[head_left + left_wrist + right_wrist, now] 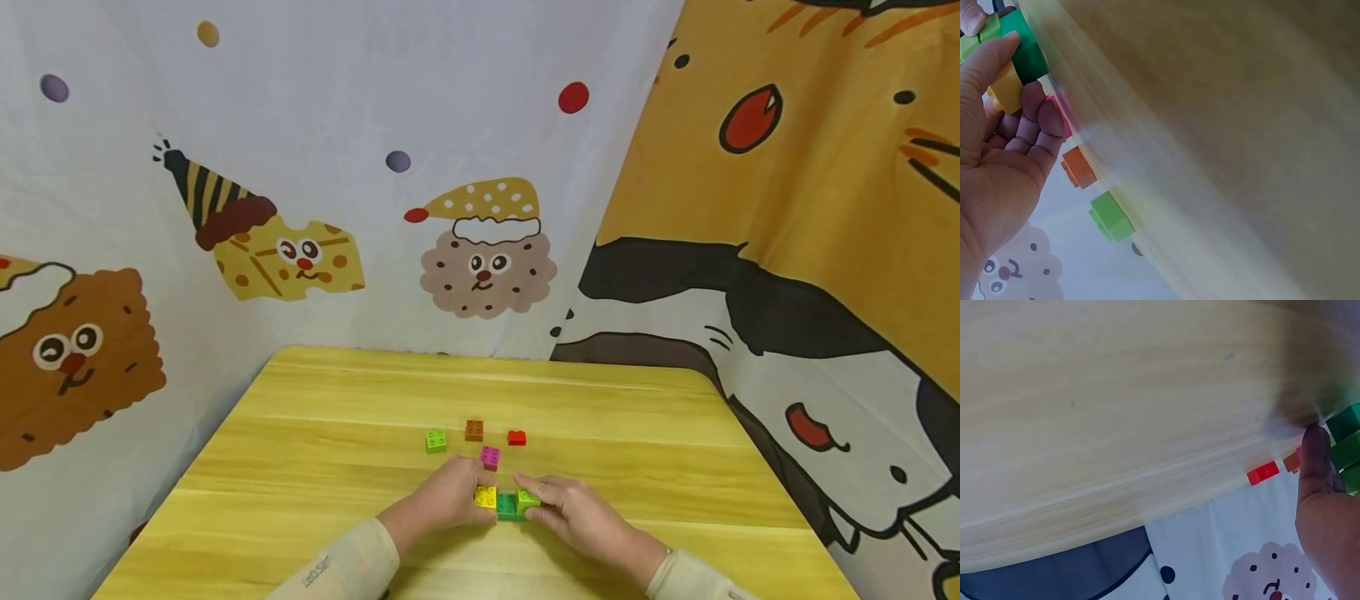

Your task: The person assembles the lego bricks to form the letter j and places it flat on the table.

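Observation:
A dark green building block [506, 505] sits low on the table between both hands. At its left end my left hand [454, 493] pinches a yellow building block [486, 497] between thumb and fingers; the left wrist view shows this yellow block [1007, 89] against the dark green one [1024, 50]. At the right end, my right hand [576, 510] grips a light green building block [527, 499] with thumb and fingers. A seam in the light green part [990, 28] shows in the left wrist view. Fingers partly hide the joints between the blocks.
Just beyond the hands lies a pink block [490, 457]. Farther back are a second light green block [436, 441], an orange-brown block [474, 430] and a red block [517, 437]. The wooden table [337, 400] ends at a patterned cloth [480, 100].

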The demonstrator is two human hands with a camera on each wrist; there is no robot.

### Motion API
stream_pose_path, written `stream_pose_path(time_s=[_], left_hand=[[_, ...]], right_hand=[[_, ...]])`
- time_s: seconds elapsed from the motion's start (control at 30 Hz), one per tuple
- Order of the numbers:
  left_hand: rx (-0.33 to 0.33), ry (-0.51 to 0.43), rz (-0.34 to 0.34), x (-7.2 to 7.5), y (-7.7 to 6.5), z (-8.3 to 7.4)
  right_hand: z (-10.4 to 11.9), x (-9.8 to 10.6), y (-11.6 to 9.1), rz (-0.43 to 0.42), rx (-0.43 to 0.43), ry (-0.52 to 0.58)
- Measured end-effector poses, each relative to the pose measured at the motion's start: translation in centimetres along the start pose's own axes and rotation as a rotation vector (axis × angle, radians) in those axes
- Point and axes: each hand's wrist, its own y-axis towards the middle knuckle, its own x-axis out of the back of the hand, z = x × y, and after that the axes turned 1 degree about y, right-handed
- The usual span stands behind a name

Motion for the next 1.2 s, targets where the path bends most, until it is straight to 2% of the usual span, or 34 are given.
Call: stream_pose_path(time_s=[0.1, 0.17, 0.4, 0.5, 0.6, 0.7, 0.87, 1.2], left_hand=[[-0.008, 0.01, -0.003, -0.1, 0.1, 0.1], [-0.016, 0.017, -0.004, -0.1, 0.1, 0.1], [-0.018, 0.014, 0.0, -0.3, 0.2, 0.1], [-0.013, 0.008, -0.001, -0.4, 0.2, 0.1], [-0.01, 0.004, 0.005, -0.5, 0.1, 0.0], [-0.001, -0.002, 0.01, -0.6, 0.1, -0.1], [0.013, -0.016, 0.002, -0.4, 0.1, -0.1], [0.025, -0.011, 0.005, -0.1, 0.1, 0.2]], right_hand=[[0.2, 0.2, 0.1, 0.035, -0.095, 0.092], [0.5, 0.4, 0.3, 0.062, -0.184, 0.194], [1.2, 1.1, 1.4, 0.108, -0.509, 0.667], [1.2, 1.2, 1.6, 0.13, -0.613, 0.83], [0.9, 1.2, 1.5, 0.161, -0.682, 0.947], [0.6, 1.2, 1.4, 0.178, -0.717, 0.977], [0.5, 1.2, 1.6, 0.168, -0.717, 0.947], [0.6, 1.1, 2.1, 0.158, -0.726, 0.967]])
